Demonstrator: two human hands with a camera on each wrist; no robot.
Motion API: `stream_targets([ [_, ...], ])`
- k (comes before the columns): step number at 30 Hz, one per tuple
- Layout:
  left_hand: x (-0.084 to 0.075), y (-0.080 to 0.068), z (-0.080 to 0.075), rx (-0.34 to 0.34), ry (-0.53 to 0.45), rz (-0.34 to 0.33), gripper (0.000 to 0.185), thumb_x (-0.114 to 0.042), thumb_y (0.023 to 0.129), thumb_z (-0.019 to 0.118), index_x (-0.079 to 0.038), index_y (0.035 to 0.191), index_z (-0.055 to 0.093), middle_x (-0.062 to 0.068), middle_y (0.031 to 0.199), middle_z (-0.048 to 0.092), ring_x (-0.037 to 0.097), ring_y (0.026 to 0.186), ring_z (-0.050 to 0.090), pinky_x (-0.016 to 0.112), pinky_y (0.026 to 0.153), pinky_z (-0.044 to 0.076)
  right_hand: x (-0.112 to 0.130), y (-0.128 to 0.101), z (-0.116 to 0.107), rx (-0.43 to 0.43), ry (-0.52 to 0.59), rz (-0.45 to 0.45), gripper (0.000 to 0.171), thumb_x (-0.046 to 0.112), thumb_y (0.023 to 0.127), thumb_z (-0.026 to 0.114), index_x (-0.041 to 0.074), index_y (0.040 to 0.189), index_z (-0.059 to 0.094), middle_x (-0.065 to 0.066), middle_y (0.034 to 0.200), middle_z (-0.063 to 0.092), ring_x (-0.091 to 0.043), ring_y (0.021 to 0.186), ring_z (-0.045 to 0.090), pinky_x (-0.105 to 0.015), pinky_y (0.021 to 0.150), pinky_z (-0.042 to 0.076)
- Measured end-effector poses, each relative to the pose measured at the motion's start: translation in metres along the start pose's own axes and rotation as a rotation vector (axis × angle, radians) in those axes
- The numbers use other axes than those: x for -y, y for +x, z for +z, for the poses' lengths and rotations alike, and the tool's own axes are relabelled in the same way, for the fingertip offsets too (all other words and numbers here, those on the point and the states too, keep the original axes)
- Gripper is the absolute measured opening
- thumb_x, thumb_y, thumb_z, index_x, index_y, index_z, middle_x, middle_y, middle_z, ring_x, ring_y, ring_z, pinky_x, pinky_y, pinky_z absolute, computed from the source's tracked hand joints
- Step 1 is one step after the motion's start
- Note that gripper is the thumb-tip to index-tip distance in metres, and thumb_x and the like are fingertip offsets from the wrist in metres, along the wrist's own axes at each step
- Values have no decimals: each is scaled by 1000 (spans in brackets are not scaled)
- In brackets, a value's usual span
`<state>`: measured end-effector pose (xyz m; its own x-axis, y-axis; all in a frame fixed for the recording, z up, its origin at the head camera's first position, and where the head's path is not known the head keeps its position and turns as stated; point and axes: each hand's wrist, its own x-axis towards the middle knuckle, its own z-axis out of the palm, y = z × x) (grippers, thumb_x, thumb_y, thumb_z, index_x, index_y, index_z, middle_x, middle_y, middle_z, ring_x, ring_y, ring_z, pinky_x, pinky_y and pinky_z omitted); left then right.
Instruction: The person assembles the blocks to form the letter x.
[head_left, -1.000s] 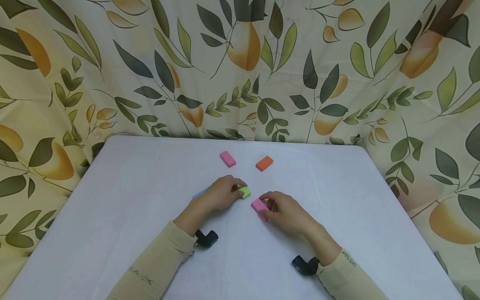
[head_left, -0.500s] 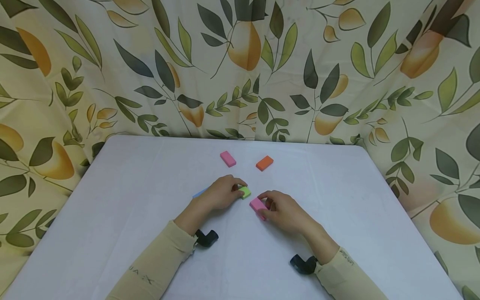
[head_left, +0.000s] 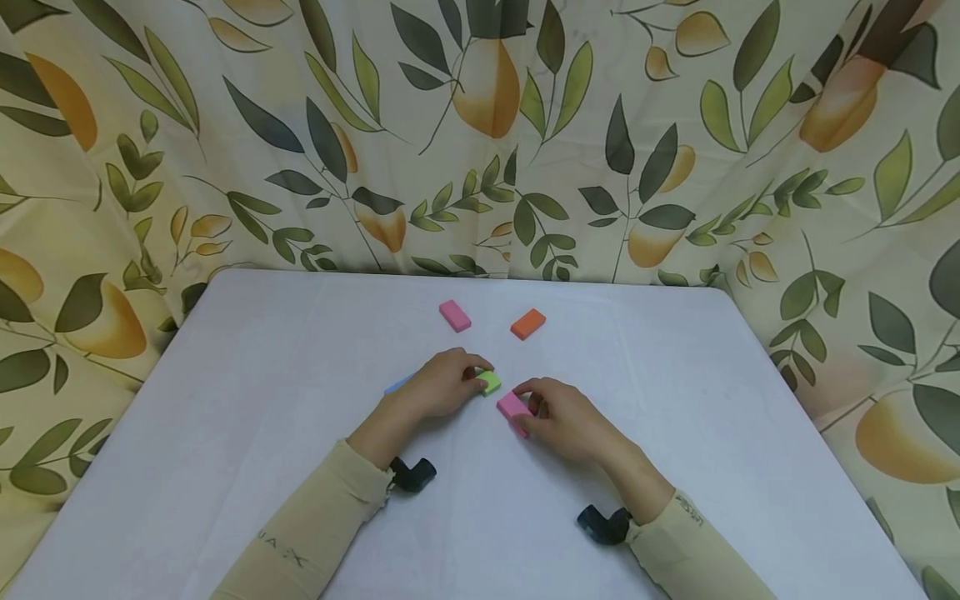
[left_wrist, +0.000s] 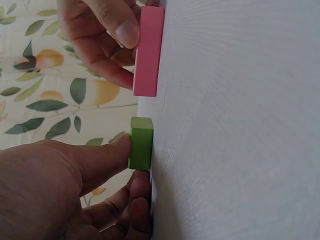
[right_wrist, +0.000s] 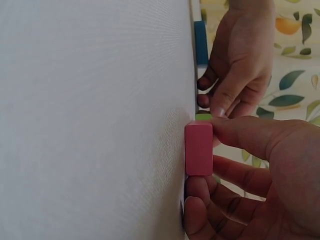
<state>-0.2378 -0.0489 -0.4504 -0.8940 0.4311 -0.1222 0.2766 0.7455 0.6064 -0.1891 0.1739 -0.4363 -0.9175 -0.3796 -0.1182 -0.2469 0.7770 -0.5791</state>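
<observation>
In the head view my left hand (head_left: 444,385) holds a small green block (head_left: 490,382) between thumb and fingers. My right hand (head_left: 567,423) pinches a longer pink block (head_left: 512,412) just to the right of it and nearer to me. Both blocks are down on the white cloth, with a narrow gap between them that also shows in the left wrist view. Partly hidden behind the left hand lies a blue block (head_left: 397,385); the right wrist view shows more of this blue block (right_wrist: 201,44).
Farther back on the white table (head_left: 300,333) lie a second pink block (head_left: 454,316) and an orange block (head_left: 528,323), apart from each other. A leaf-and-fruit patterned curtain (head_left: 480,192) hangs behind the table's far edge.
My right hand has slid the pink block slightly leftward and away from me, nearer to the green block. The left hand and the green block have stayed in place.
</observation>
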Motion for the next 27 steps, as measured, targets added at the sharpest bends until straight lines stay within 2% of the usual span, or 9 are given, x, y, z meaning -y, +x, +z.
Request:
stream_targets([
  [27,1,2,1,-9,-6,16,32,-27,96,58,-24,127,63,-3,94,56,14,87,52,29,74,44,5,6,2,4,-7,11,36,28,88,70,17,121,63,3,80,57,-13,74,52,-29,66,44],
])
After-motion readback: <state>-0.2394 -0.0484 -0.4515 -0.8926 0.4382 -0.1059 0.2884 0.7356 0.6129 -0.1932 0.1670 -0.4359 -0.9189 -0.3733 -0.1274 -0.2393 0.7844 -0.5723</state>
